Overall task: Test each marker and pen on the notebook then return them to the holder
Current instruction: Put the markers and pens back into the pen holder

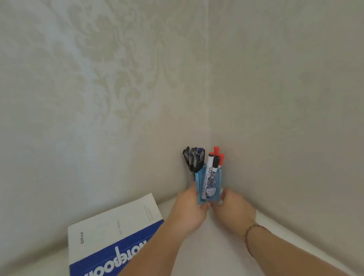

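Note:
A translucent blue holder (pixel 212 179) stands upright in the corner where two walls meet. My left hand (pixel 190 208) grips its left side and my right hand (pixel 234 208) grips its right side near the base. Several dark pens (pixel 193 158) stick out of the back left of the holder. White markers with red and black caps (pixel 216 158) stand in its right part. A closed notebook (pixel 110 241) with a white and blue cover lies flat at the lower left, partly hidden by my left forearm.
Patterned beige walls (pixel 133 87) close in behind and to the right of the holder. The white table surface (pixel 213 251) runs between my forearms and ends at an edge on the right. A thin bracelet (pixel 249 233) is on my right wrist.

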The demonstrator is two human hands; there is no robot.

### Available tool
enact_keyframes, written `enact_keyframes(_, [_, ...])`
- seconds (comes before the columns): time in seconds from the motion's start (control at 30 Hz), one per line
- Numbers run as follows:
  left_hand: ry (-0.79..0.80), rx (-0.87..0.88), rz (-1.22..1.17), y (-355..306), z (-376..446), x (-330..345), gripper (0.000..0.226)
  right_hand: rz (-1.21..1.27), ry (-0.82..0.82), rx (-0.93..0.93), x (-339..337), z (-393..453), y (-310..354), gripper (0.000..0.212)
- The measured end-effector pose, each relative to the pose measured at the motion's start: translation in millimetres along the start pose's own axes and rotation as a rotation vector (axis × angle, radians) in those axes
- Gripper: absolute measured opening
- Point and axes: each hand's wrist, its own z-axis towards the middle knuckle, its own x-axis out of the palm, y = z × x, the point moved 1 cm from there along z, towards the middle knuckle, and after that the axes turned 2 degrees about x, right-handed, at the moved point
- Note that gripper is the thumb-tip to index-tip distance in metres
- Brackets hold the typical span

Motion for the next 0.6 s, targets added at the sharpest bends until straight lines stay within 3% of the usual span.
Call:
enact_keyframes(0.07, [0.078,0.024,0.116,0.2,-2.4,4.4,0.049,-0.092,-0.013,0.007,8.7,10.9,2.2,0.045])
enact_keyframes(0.17, [0.104,0.018,0.565,-1.2,-26.1,-12.1,0.055,-0.173,-0.057,-0.009,17.0,16.4,3.6,0.057])
enact_keyframes(0.27, [0.15,-0.107,0.849,9.0,-70.0,-48.1,0.058,-0.217,-0.088,-0.08,19.6,16.2,-2.6,0.053])
enact_keyframes(0.37, [0.244,-0.387,0.894,38.7,-116.1,-84.1,0.07,-0.223,-0.029,-0.137,17.7,8.9,-6.9,0.04])
enact_keyframes(0.43, [0.252,-0.487,0.831,54.0,-137.3,-93.9,0.076,-0.175,0.038,-0.159,10.9,0.6,-10.1,0.031])
enact_keyframes(0.6, [0.231,-0.411,0.805,47.0,-132.9,-65.9,0.067,-0.107,0.129,-0.27,-10.2,-24.4,-26.8,0.025])
